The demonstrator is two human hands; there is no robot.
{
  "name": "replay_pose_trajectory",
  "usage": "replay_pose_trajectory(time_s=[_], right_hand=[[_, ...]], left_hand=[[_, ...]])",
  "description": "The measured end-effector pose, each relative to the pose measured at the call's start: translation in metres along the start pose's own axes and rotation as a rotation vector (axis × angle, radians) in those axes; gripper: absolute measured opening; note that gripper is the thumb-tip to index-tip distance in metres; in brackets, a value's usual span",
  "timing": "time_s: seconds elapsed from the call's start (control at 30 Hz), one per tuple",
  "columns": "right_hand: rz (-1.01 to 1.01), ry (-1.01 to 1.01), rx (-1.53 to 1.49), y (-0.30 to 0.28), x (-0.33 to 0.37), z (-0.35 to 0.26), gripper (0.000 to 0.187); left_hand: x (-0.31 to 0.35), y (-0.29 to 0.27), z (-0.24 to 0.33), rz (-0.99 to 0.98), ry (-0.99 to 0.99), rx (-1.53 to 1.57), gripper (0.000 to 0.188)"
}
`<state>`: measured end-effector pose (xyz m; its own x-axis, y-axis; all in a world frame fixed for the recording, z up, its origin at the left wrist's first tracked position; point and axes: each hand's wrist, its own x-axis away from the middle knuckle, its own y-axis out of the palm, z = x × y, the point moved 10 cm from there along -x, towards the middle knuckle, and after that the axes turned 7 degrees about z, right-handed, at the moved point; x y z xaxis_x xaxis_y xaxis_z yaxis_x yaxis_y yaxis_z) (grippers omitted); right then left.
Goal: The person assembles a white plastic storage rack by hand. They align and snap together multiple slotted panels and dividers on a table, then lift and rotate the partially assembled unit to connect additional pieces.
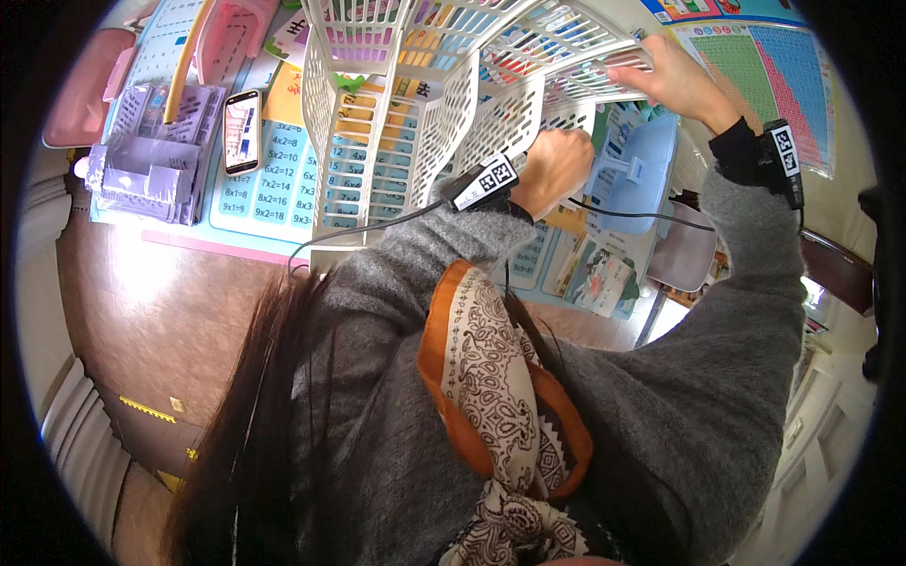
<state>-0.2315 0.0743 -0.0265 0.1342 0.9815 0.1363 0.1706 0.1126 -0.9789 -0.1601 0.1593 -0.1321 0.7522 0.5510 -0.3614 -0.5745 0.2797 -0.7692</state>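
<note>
A white slatted plastic rack [377,141] with several compartments stands tilted on the table in front of me. My left hand [557,173] is closed against the rack's near right side, back of the hand toward me, its fingertips mostly hidden. At the far right, my right hand [675,80] grips the end of a slatted panel of the rack, thumb on the near side and fingers at the far edge. Below that hand sits a light blue plastic bin [634,179], apart from both hands.
Purple slatted plastic pieces [151,160] in clear wrap lie at the left, beside a phone [243,132]. Pink plastic parts [225,42] and a yellow tube [187,66] are farther back. A printed blue mat [260,193] covers the table. A grey bin [681,250] is at the right.
</note>
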Motion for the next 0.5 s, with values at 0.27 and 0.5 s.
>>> replay_pose_trajectory(time_s=[0.27,0.5], right_hand=[[-0.057,-0.022,-0.045,0.012,0.002,0.006,0.044],[0.197,0.049,-0.119,0.009,0.041,0.028,0.054]], left_hand=[[0.002,0.01,0.009,-0.047,0.118,0.001,0.012],[0.021,0.004,0.028,-0.014,0.192,-0.105,0.017]])
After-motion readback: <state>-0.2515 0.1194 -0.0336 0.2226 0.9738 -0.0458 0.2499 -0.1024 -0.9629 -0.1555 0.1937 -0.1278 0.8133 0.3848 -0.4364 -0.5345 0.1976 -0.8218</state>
